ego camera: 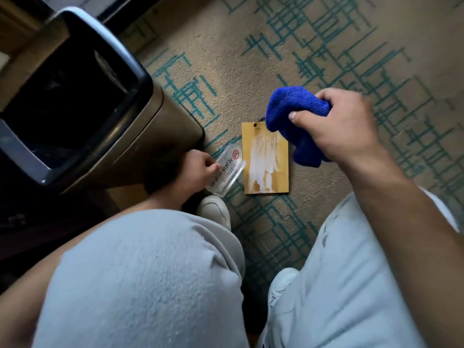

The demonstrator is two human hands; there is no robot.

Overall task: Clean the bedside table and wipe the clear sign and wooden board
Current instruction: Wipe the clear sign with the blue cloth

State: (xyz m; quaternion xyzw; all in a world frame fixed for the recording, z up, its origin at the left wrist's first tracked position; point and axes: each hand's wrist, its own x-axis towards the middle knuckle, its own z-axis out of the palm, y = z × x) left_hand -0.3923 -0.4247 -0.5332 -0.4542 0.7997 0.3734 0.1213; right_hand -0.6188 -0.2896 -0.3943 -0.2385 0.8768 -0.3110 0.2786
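Right hand (336, 126), right of centre, clenched around a bunched blue cloth (293, 116), raised above the carpet (351, 46). Left hand (198, 169), left of centre, pinching the edge of the clear sign (229, 169), tilted, red no-smoking mark near its top. Wooden board (266, 159) flat on carpet at centre, just beside the sign, smeared white across its middle. Bin (140, 136) at upper left, white shoe (216, 212) below the sign.
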